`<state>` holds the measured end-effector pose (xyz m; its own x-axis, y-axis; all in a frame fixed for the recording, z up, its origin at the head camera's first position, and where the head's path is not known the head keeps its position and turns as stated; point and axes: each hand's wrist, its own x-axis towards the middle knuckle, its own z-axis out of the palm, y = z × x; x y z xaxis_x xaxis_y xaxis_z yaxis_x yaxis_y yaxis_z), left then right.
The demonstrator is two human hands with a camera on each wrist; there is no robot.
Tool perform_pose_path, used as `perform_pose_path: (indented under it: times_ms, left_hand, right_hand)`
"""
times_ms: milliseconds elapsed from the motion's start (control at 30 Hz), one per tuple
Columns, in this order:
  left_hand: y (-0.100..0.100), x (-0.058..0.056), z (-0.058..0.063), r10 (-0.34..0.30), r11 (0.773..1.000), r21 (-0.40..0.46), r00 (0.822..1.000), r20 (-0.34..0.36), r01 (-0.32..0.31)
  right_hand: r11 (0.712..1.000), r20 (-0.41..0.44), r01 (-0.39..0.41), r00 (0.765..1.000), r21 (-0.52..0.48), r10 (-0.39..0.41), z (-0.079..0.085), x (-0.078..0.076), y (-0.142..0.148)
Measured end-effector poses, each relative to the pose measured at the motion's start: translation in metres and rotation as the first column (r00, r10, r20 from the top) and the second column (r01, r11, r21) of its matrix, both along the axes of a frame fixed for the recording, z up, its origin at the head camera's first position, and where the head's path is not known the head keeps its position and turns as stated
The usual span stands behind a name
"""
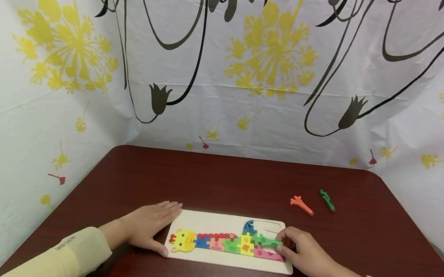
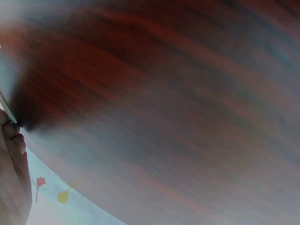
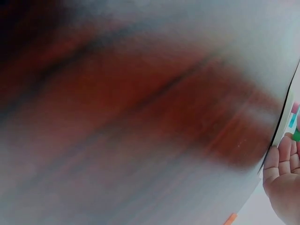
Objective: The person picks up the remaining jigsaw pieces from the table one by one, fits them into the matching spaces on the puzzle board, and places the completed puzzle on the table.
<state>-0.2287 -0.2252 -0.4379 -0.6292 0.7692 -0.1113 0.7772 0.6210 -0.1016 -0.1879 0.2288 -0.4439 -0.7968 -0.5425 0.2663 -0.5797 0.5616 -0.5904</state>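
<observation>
A pale wooden giraffe puzzle board (image 1: 215,221) lies flat on the table, with a yellow giraffe head (image 1: 183,241) at its left end and colourful numbered pieces along the body. My left hand (image 1: 151,225) rests at the board's left edge, fingers straight and thumb at the near corner; part of this hand (image 2: 14,173) shows in the left wrist view. At the right end, my right hand (image 1: 309,255) pinches a green puzzle piece (image 1: 268,242) between thumb and fingers, just above the pink piece (image 1: 267,254). A blue piece (image 1: 249,228) sits beside an unfilled outline.
Beyond the board on the right lie two loose pieces, one orange (image 1: 301,205) and one green (image 1: 327,200). The dark red-brown table (image 1: 216,180) reaches back to a white patterned cloth (image 1: 213,76) that hangs behind and on both sides.
</observation>
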Motion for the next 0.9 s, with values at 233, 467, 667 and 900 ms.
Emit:
perform_pose_path:
  times_ms: [233, 467, 667, 900]
  left_hand:
    - [-0.0001, -0.0001, -0.0005, 0.002, 1.0, -0.007, 1.0, -0.003, -0.002]
    - [-0.0002, -0.0002, -0.0009, -0.001, 1.0, -0.004, 1.0, -0.001, 0.001]
    - [-0.0002, 0.0, -0.0006, 0.002, 1.0, -0.007, 1.0, -0.001, -0.002]
    - [-0.0002, -0.0003, -0.0006, 0.002, 1.0, 0.002, 1.0, 0.007, -0.002]
  right_hand:
    - [1.0, 0.03, -0.003, 1.0, 0.009, 0.003, -0.0002, -0.0009, -0.0001]
    - [1.0, 0.035, -0.005, 0.999, 0.012, 0.005, 0.0003, -0.0018, -0.0002]
    - [1.0, 0.044, -0.002, 0.999, 0.019, 0.001, 0.0011, -0.0021, 0.0003]
    - [1.0, 0.053, -0.006, 0.999, 0.022, 0.005, 0.0012, -0.0018, 0.0009]
